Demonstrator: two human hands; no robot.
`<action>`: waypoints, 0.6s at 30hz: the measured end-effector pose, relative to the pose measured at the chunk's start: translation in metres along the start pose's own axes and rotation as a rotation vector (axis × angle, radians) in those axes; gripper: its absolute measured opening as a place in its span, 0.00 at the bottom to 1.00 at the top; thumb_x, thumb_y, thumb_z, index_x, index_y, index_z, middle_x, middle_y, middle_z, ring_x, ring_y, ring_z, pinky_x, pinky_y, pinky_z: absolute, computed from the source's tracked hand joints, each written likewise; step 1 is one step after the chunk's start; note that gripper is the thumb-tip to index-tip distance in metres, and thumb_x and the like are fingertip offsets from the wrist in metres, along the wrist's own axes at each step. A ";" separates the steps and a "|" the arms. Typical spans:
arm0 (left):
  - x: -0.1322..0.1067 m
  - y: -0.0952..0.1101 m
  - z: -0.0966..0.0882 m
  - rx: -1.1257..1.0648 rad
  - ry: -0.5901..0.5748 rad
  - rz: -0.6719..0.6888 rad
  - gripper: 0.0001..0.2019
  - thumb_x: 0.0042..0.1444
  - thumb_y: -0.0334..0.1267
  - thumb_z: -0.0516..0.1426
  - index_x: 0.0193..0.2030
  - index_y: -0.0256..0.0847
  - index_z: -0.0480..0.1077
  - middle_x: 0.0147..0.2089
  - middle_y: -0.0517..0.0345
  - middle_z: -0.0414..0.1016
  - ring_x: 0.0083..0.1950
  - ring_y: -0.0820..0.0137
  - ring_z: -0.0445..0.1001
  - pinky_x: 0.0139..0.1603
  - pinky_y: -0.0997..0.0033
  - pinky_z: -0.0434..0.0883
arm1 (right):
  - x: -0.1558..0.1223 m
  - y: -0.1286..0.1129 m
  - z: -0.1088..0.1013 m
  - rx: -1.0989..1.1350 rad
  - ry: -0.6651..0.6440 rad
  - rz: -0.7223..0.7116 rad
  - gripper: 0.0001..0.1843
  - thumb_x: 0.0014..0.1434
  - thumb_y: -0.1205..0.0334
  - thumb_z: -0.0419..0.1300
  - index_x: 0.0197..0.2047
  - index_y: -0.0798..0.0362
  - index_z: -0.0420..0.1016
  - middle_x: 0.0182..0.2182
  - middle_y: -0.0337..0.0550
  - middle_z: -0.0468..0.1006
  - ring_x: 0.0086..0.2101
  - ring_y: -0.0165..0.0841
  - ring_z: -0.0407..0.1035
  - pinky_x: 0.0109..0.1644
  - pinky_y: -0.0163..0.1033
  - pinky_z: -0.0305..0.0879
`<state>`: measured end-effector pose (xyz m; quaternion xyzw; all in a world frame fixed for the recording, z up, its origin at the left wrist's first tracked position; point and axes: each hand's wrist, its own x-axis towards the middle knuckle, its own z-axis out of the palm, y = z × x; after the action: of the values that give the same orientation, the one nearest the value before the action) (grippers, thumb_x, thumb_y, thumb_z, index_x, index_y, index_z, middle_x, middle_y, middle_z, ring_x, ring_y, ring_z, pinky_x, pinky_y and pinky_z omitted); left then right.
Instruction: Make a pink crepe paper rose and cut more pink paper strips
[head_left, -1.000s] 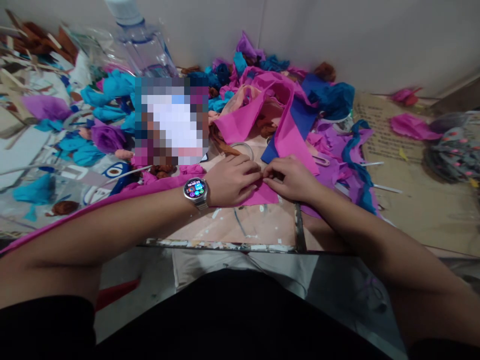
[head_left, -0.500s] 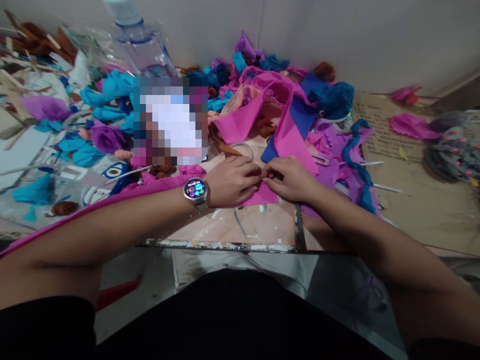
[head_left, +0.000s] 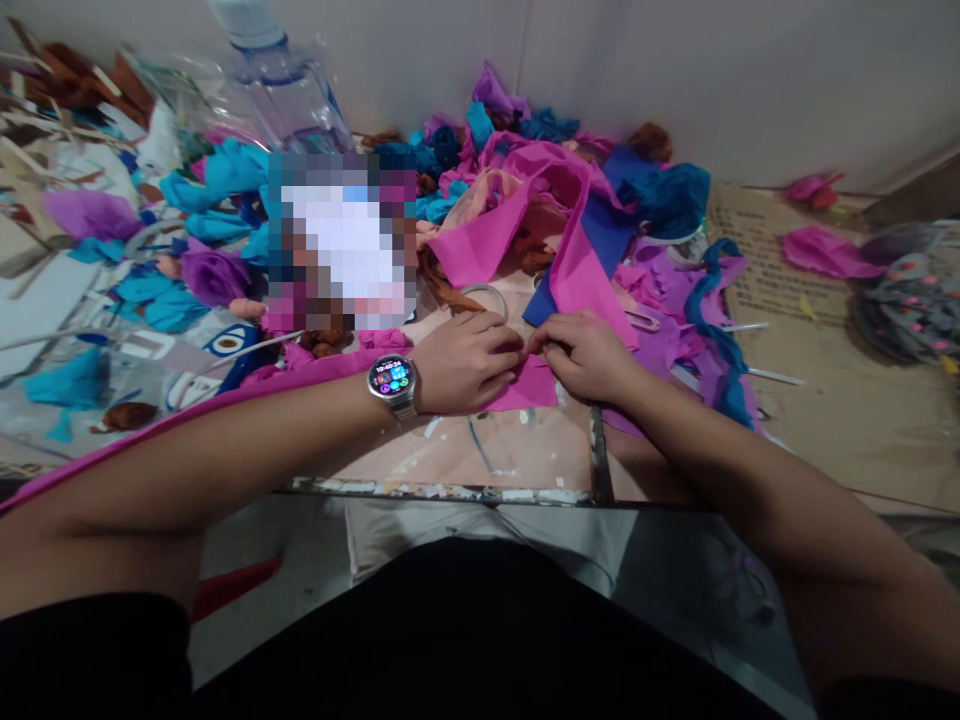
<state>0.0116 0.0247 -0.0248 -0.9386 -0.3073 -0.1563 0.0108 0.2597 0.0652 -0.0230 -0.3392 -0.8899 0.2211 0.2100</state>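
In the head view, the pink paper strip (head_left: 534, 388) lies on the worn, paint-flecked tabletop (head_left: 442, 458), its long axis slanting up rightward from the lower left edge to a flat end beneath the hands. The right hand (head_left: 585, 355) pinches its thin, matte, creased sheet; the left hand (head_left: 469, 362) drapes curled fingers over it, their grip hidden.

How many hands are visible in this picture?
2: the left hand on the pink paper, the right hand close beside it, touching the same paper. No others are visible.
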 end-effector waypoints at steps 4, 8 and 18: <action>0.000 0.000 0.000 0.008 0.001 -0.003 0.18 0.69 0.43 0.53 0.57 0.44 0.78 0.58 0.48 0.78 0.59 0.61 0.71 0.58 0.55 0.72 | 0.000 0.000 0.000 -0.002 -0.001 -0.004 0.12 0.63 0.70 0.56 0.39 0.53 0.83 0.37 0.42 0.83 0.39 0.35 0.76 0.51 0.43 0.60; 0.000 0.001 0.000 0.027 -0.009 -0.005 0.19 0.70 0.43 0.52 0.59 0.44 0.78 0.58 0.49 0.78 0.58 0.62 0.71 0.59 0.55 0.72 | -0.001 0.001 0.000 -0.015 -0.002 -0.015 0.12 0.63 0.70 0.56 0.39 0.53 0.83 0.37 0.41 0.83 0.39 0.35 0.76 0.51 0.43 0.59; 0.000 0.001 -0.001 0.024 0.009 -0.004 0.19 0.69 0.43 0.52 0.60 0.43 0.76 0.58 0.48 0.78 0.59 0.61 0.71 0.60 0.55 0.72 | -0.001 0.000 -0.001 -0.029 -0.011 -0.004 0.12 0.61 0.70 0.56 0.37 0.53 0.83 0.36 0.42 0.82 0.37 0.34 0.73 0.49 0.43 0.58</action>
<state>0.0121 0.0235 -0.0242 -0.9371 -0.3110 -0.1566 0.0231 0.2609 0.0653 -0.0226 -0.3392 -0.8949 0.2094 0.2007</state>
